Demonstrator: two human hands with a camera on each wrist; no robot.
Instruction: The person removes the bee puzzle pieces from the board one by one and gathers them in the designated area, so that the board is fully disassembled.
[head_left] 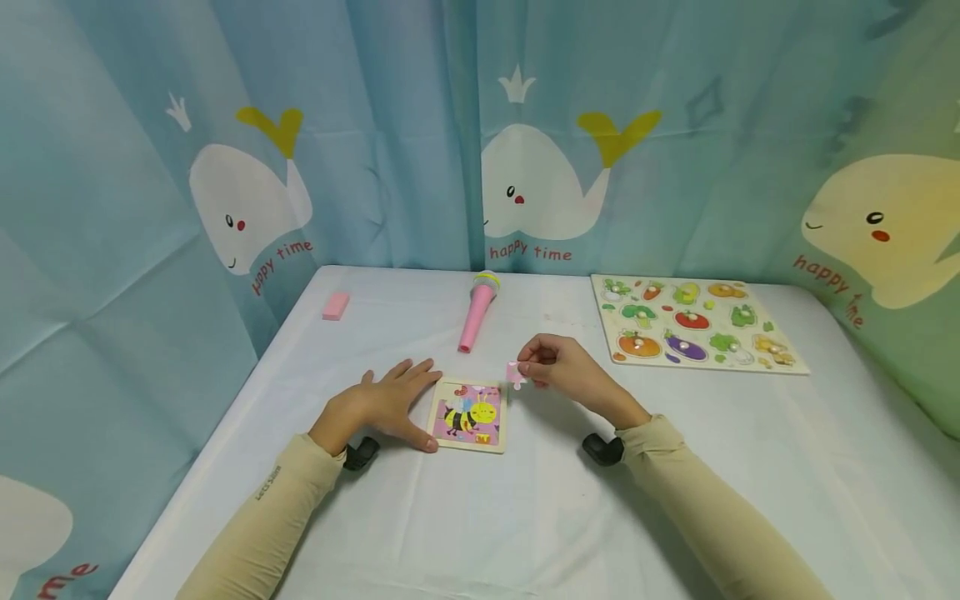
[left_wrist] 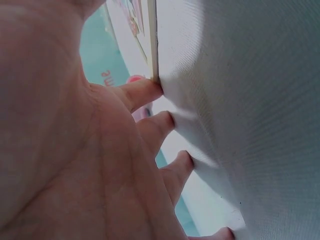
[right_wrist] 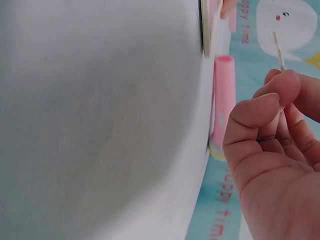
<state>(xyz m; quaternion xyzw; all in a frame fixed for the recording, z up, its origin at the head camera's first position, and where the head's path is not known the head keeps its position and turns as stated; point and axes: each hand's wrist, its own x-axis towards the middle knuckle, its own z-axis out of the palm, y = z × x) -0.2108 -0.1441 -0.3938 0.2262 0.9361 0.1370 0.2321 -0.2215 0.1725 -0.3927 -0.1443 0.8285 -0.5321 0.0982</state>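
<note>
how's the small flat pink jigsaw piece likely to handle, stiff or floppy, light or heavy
The small flat pink jigsaw piece is probably stiff: it juts straight out from the right hand. It is likely light, looking thin edge-on.

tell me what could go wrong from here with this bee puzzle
The pink piece could slip or twist, since the right hand only pinches it by an edge.
The bee puzzle might slide or turn if pushed from the right, as the left hand braces only its left side.
The pink microphone lies loose just beyond, so a stray knock could set it rolling.
</note>
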